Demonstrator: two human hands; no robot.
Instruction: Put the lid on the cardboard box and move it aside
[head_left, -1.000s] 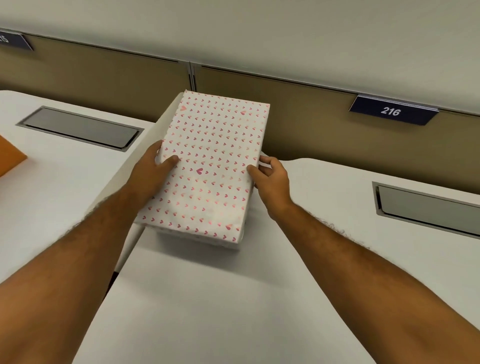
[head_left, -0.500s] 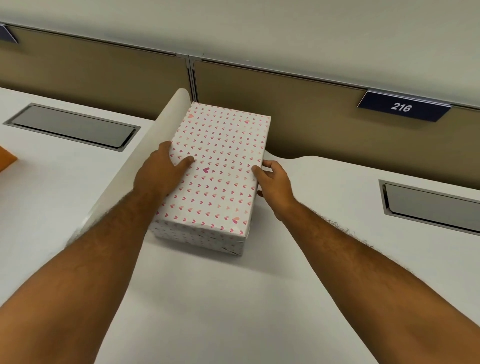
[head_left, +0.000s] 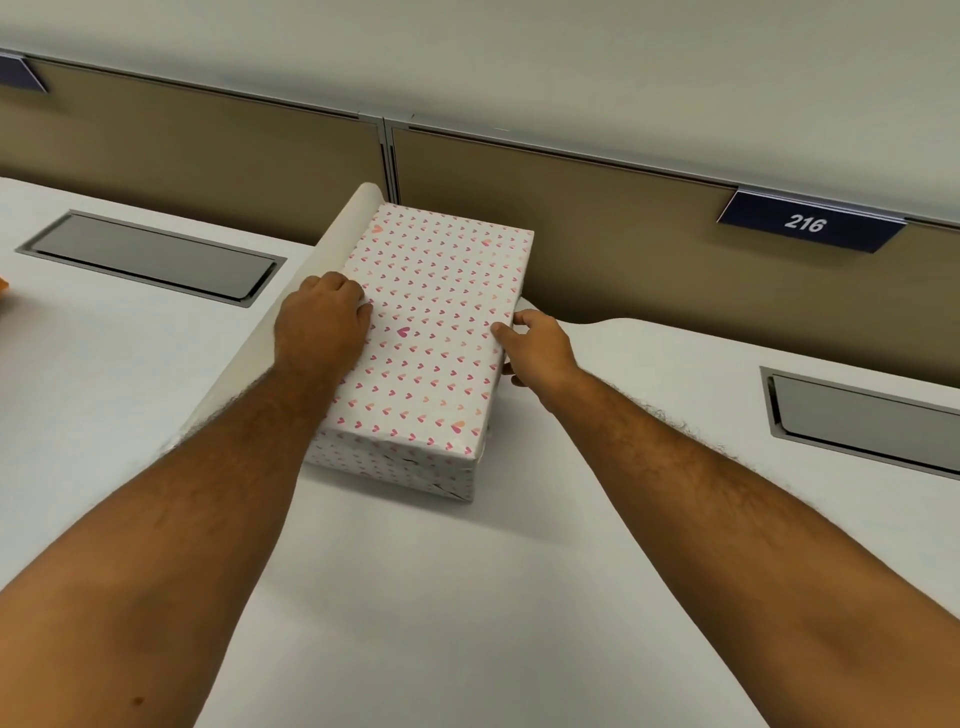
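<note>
1. White paper sheet (head_left: 467, 597) covers the desk; the cardboard box (head_left: 415, 457) rests on it beside its roll.
2. Heart-patterned lid (head_left: 436, 332) looks fully seated, so moving aside remains.
3. Left hand (head_left: 319, 325) and right hand (head_left: 540, 348) clasp the lid's long sides.

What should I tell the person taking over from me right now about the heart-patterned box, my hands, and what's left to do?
Left hand: on the left edge of the lid, fingers curled over it.
Right hand: gripping the right side, thumb on top of the lid, fingers down the box wall.
Heart-patterned box: sitting on the white paper sheet, beside the paper's rolled-up part on its left, near the partition.
Done: the lid looks seated flush on the box.
Left: move the closed box aside. Both hands are already placed for it.
</note>
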